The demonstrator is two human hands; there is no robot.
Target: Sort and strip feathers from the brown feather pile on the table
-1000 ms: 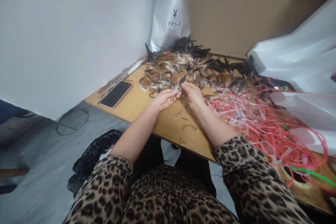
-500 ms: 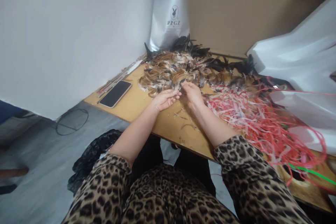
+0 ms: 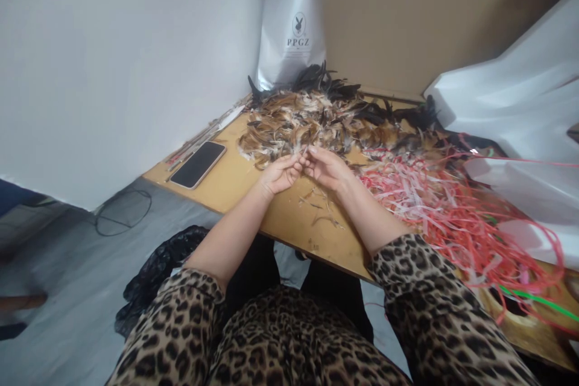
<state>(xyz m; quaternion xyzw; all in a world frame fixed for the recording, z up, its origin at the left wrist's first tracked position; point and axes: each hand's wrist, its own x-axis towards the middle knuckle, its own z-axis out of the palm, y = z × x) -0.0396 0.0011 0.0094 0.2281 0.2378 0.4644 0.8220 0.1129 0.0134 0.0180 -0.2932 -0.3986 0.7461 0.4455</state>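
In front of the feather pile, my left hand and my right hand meet with fingertips pinched together. A slim feather is held between them, mostly covered by the fingers, its outline blurring into the pile behind. The heap of brown, cream and black feathers spreads over the far part of the wooden table. Loose feather bits lie on the wood just below my right hand.
A tangle of pink, red and white strips covers the table's right side. On the left lies a phone, with thin sticks along the wall. A white printed bag stands at the back. Below is a black plastic bag.
My right hand has moved slightly left and down, so that its fingertips now meet those of my left hand. The left hand has barely moved.
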